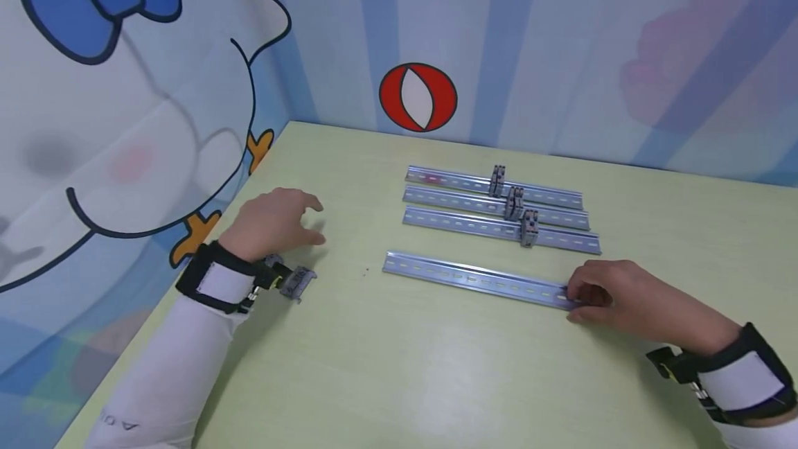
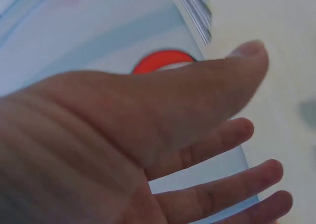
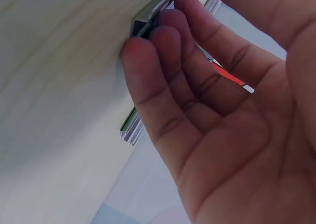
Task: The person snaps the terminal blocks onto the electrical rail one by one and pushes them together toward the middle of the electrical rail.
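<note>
A slotted metal DIN rail (image 1: 474, 278) lies across the table in the head view. My right hand (image 1: 623, 296) pinches its right end between thumb and curled fingers. In the right wrist view, the fingertips (image 3: 140, 54) sit at the end of the rail (image 3: 144, 20). My left hand (image 1: 274, 224) hovers over the left side of the table with nothing in it, thumb and fingers apart. The left wrist view shows the thumb (image 2: 217, 86) stretched out and the fingers spread. A small grey block (image 1: 297, 284), like a terminal block, is just beside the left wrist.
Behind the held rail lie three more DIN rails (image 1: 449, 220) in parallel, each carrying a grey block (image 1: 529, 227). A printed wall (image 1: 561, 54) borders the back of the table (image 1: 436, 380), and another (image 1: 125, 158) its left side.
</note>
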### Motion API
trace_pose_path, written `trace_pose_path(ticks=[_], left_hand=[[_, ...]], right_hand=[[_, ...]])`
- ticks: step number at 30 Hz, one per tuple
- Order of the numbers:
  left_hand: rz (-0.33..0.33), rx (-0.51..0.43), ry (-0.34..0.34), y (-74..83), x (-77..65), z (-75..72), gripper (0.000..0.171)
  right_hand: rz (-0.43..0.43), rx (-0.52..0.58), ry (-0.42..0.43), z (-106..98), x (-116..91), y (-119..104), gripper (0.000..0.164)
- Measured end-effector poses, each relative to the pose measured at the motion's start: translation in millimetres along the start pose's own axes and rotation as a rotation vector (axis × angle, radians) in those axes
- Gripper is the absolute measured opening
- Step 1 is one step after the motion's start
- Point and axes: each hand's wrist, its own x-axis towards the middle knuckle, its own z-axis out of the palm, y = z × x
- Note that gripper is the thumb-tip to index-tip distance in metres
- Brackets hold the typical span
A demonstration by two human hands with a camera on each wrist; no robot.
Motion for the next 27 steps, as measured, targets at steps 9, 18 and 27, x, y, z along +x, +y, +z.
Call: trace_pose_path(ticks=[9,18,27], left_hand=[[-0.177,0.053,-0.059,-52.2,5.5,-1.5,0.056],[-0.114,-0.014,-0.121,-65.1,14.2,3.1,0.049],[-0.069,-0.078,-0.047,-60.1,22.0,10.5,0.045]], right_hand=[[-0.037,-0.02,0.032,2.3,1.0,2.3,0.019],[-0.024,-0.026,0.03,1.6,0.7,2.4,0.019],[-0.038,0.005,0.052,-2.0,-2.2,2.8,0.016]])
